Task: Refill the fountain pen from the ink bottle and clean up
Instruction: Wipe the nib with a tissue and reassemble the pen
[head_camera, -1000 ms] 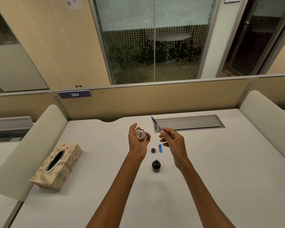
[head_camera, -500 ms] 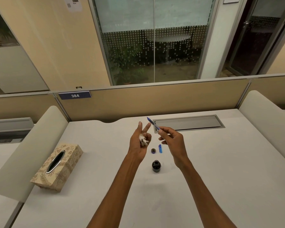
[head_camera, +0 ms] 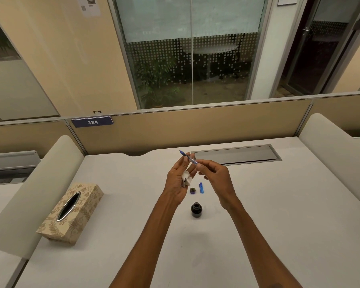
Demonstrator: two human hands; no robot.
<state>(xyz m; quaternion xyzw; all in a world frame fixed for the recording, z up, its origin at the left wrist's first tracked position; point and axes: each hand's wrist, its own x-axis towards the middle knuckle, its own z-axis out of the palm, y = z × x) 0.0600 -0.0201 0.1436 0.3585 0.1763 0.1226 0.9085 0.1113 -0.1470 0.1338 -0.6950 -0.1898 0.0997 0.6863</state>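
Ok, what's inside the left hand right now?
A crumpled white tissue sits in the left hand against the palm. How much more of it the palm and fingers hide can't be seen.

A white surface [head_camera: 258, 204] meets a tan partition [head_camera: 195, 129] bearing a blue "384" plate [head_camera: 92, 122]. Behind the partition stand a dotted glass window [head_camera: 191, 59], beige walls [head_camera: 71, 59] and a dark doorway [head_camera: 320, 48] at right.
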